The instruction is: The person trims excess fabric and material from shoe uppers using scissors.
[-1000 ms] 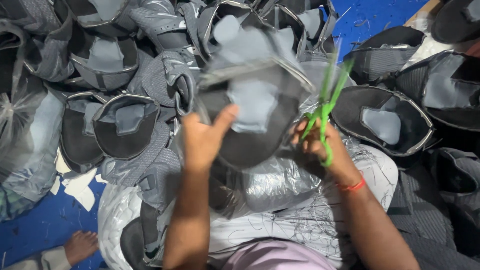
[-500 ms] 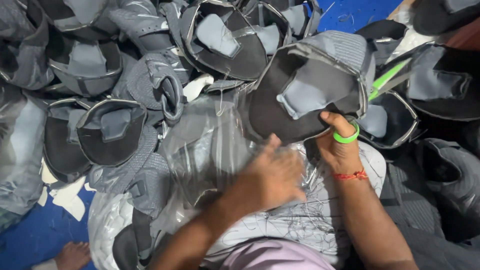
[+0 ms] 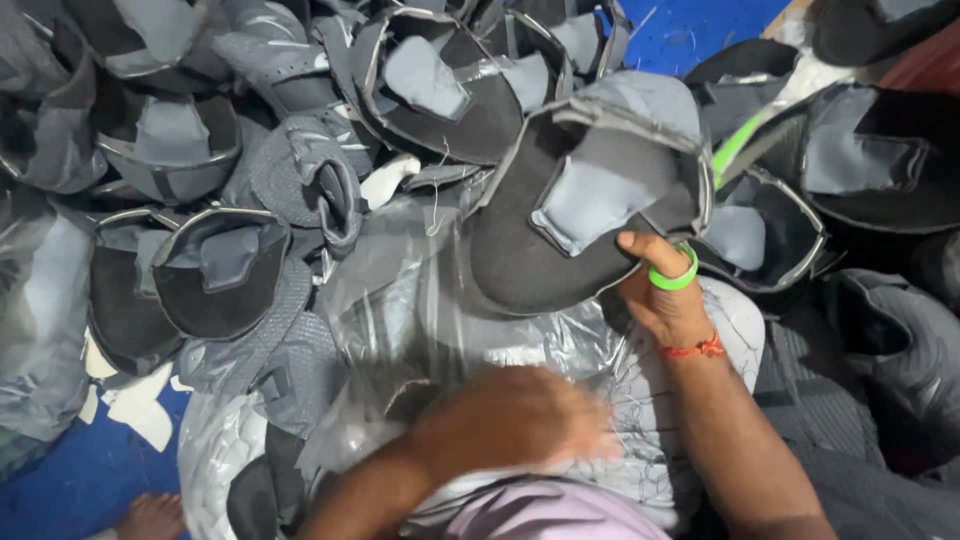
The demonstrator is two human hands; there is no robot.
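Observation:
My right hand (image 3: pixel 665 295) grips a dark grey shoe upper (image 3: pixel 575 205) with a pale grey tongue, thumb over its rim. Green-handled scissors (image 3: pixel 700 215) hang from that same hand, one loop around the thumb and the blades hidden behind the upper. A red thread is tied at the wrist. My left hand (image 3: pixel 515 415) is blurred and lies low on a clear plastic bag (image 3: pixel 400 310) spread over my lap; whether its fingers hold the plastic is unclear.
Several more grey and black shoe uppers (image 3: pixel 215 270) lie heaped all around, some in plastic bags (image 3: pixel 40 300). A blue floor (image 3: pixel 60 480) shows at the lower left and top right. A bare foot (image 3: pixel 150 518) rests at the bottom left.
My left hand let go of the upper and dropped toward my lap. My right hand carried the upper to the right, scissors with it.

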